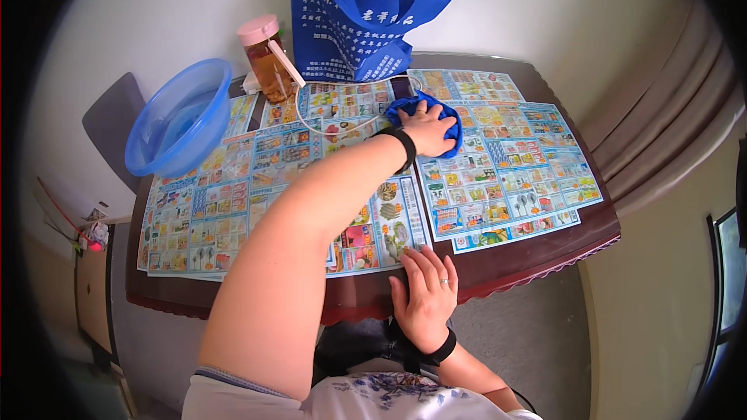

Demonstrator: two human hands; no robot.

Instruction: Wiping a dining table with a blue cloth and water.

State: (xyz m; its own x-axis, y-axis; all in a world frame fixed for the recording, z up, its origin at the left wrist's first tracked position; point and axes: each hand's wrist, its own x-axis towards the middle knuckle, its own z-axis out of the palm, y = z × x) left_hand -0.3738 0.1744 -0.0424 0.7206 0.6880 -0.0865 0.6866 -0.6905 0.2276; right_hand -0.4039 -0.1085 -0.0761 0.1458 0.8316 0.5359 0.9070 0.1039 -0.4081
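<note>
A bunched blue cloth (450,140) lies on the printed sheets on the table. My left hand (424,129) presses down on it, its fingers curved over the fabric and the cloth bulging out around them. My left arm reaches across the table and hides part of the sheets. At the near edge of the table, my right hand (426,295) rests with its fingers stretched out, and nothing is in it. Overlapping colourful printed sheets (498,179) cover much of the dark brown table (537,245).
A blue plastic basin (140,136) stands tilted at the table's left edge. Toward the back are a pink-lidded jug (268,70) of amber liquid and a large blue shopping bag (350,31). A white cable (311,129) loops near the cloth. Curtains (661,109) hang at the right.
</note>
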